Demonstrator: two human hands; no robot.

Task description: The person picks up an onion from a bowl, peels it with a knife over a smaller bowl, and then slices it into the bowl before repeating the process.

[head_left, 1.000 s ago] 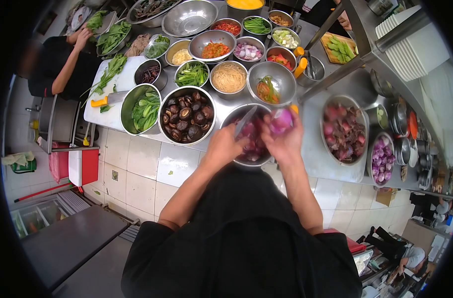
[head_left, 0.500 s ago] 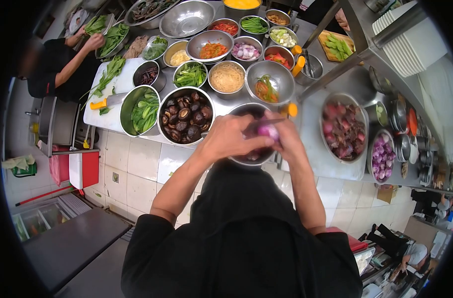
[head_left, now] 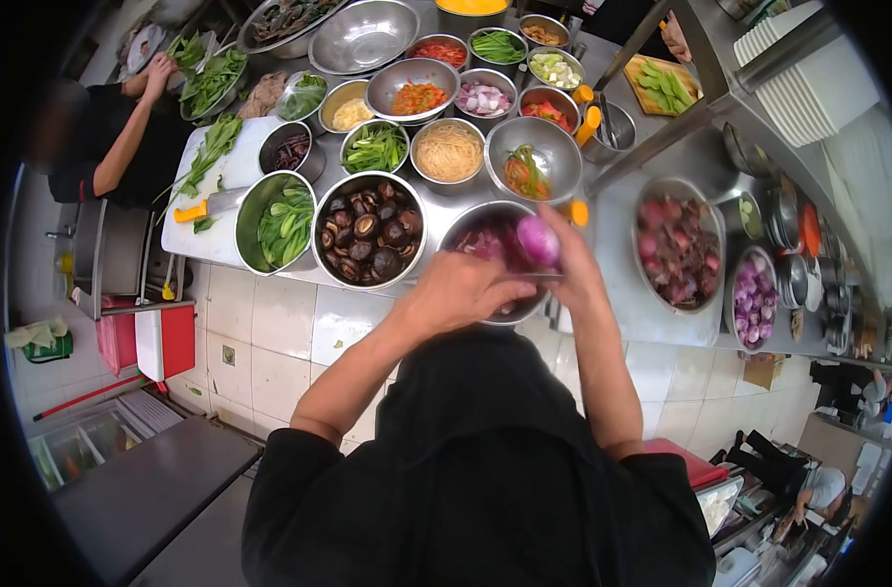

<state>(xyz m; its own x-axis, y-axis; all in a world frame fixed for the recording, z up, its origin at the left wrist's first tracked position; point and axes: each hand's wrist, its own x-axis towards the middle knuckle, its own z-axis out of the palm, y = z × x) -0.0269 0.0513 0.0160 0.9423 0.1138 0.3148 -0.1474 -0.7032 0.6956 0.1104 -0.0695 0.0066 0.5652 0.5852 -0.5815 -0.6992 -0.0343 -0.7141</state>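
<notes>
The onion [head_left: 539,238] has shifted upward over the bowl [head_left: 517,314], leaving its round side exposed; my right hand [head_left: 580,279] grips it in its fingers, my left hand's [head_left: 456,292] fingers closed around the knife [head_left: 530,276].

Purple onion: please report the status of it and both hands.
Right hand holds purple onion above steel bowl. Left hand close, grip blurred. Mushroom pot beside the bowl.

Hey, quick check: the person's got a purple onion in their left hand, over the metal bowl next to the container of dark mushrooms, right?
Not quite: the head view shows the purple onion in the right hand, not the left hand. It is over the metal bowl next to the container of dark mushrooms.
</notes>
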